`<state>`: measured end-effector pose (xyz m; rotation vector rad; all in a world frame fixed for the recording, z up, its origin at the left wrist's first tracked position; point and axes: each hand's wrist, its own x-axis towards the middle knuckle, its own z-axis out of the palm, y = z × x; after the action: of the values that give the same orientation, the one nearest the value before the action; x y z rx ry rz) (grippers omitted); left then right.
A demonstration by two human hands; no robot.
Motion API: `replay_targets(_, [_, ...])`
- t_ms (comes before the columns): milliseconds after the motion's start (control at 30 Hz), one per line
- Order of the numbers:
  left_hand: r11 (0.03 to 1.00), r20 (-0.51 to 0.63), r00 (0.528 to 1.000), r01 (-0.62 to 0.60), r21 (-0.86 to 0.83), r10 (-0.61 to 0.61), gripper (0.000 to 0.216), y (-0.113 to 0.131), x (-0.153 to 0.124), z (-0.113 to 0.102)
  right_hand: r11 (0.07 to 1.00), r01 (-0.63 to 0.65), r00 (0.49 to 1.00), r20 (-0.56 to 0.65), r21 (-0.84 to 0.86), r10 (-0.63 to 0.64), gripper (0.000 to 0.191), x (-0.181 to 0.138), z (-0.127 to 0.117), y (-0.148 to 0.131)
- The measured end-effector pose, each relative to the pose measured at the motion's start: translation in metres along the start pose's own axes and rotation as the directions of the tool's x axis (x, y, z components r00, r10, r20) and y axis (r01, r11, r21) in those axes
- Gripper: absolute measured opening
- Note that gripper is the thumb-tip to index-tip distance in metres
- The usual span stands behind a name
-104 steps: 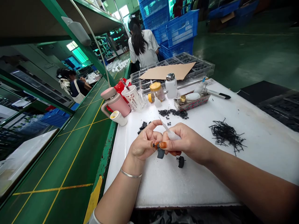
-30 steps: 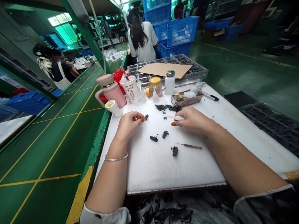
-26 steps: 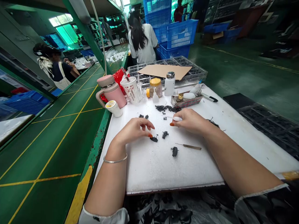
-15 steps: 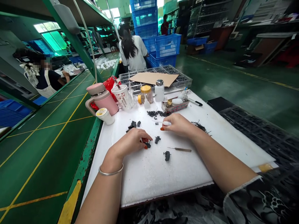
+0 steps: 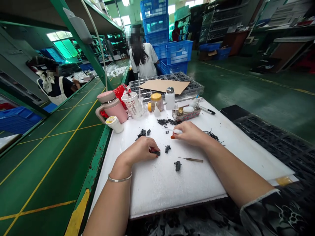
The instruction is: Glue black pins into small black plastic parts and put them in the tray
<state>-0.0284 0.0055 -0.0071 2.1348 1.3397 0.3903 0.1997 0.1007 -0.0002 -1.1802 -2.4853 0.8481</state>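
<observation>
Pinching a dark part (image 5: 157, 153) below the frame's centre in the left hand (image 5: 144, 149); gripping a white nozzle bottle (image 5: 177, 131) right of centre in the right hand (image 5: 190, 133). Facing 2 loose dark parts (image 5: 177, 166) and a thin-tipped tool (image 5: 194, 160) toward lower centre.

In the front, a white counter (image 5: 197, 186) with a rough edge. Left of it, a long green surface (image 5: 73, 164), divided by yellow lines (image 5: 75, 130). Above this, a slanting green post (image 5: 94, 65) and a broad shelf (image 5: 36, 13), dark from below. Further behind, a grey wall (image 5: 14, 46) and a window (image 5: 65, 47) of shining green and white panes. In the middle, a tall pile of blue crates (image 5: 155, 31). To the right, a smooth green floor (image 5: 233, 87) with faint reflections and a yellow stripe (image 5: 304, 91), then a metal rack (image 5: 221, 24) and a brown desk (image 5: 285, 55).
</observation>
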Motion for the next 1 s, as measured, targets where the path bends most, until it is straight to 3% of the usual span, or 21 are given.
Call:
replay_targets(200, [0.971, -0.018, 0.989, 0.141, -0.192, -0.147, 0.030, -0.006, 0.000, 0.001, 1.000, 0.012, 0.999, -0.052, 0.008, -0.011, 0.021, -0.001, -0.004, 0.000])
replay_targets(300, [0.934, -0.166, 0.957, 0.178, -0.310, -0.237, 0.030, -0.011, 0.002, 0.000, 1.000, -0.007, 0.993, -0.121, 0.025, 0.010, 0.022, -0.002, -0.006, 0.001])
replay_targets(367, [0.941, -0.382, 0.884, 0.157, -0.299, -0.269, 0.025, -0.017, 0.002, -0.002, 0.999, -0.026, 0.983, -0.180, 0.035, 0.032, 0.024, -0.002, -0.008, 0.002])
replay_targets(433, [0.941, -0.565, 0.756, 0.213, -0.264, -0.330, 0.021, -0.024, 0.002, -0.005, 0.997, -0.045, 0.967, -0.248, 0.065, 0.060, 0.022, -0.001, -0.010, 0.003])
replay_targets(500, [0.904, -0.625, 0.659, 0.368, -0.217, -0.418, 0.017, -0.030, 0.000, -0.008, 0.990, -0.059, 0.933, -0.347, 0.125, 0.099, 0.018, 0.000, -0.013, 0.006])
replay_targets(533, [0.874, -0.618, 0.639, 0.452, -0.181, -0.459, 0.016, -0.033, -0.001, -0.009, 0.984, -0.058, 0.904, -0.410, 0.166, 0.122, 0.016, 0.000, -0.015, 0.009])
replay_targets(600, [0.820, -0.567, 0.649, 0.566, -0.087, -0.508, 0.019, -0.036, -0.002, -0.010, 0.967, -0.030, 0.819, -0.548, 0.253, 0.169, 0.015, -0.001, -0.020, 0.014])
replay_targets(700, [0.798, -0.509, 0.691, 0.603, 0.014, -0.513, 0.027, -0.036, -0.004, -0.010, 0.924, 0.095, 0.674, -0.707, 0.371, 0.215, 0.017, -0.007, -0.032, 0.020])
replay_targets(800, [0.802, -0.485, 0.720, 0.595, 0.061, -0.497, 0.021, -0.035, -0.004, -0.010, 0.843, 0.253, 0.595, -0.763, 0.476, 0.252, 0.019, -0.020, -0.047, 0.023])
replay_targets(900, [0.789, -0.454, 0.734, 0.606, 0.103, -0.505, 0.011, -0.034, -0.003, -0.012, 0.818, 0.279, 0.608, -0.752, 0.504, 0.256, 0.018, -0.038, -0.058, 0.024])
replay_targets(1000, [0.766, -0.397, 0.742, 0.629, 0.132, -0.540, 0.010, -0.035, -0.004, -0.015, 0.908, 0.123, 0.696, -0.687, 0.401, 0.209, 0.020, -0.057, -0.064, 0.028])
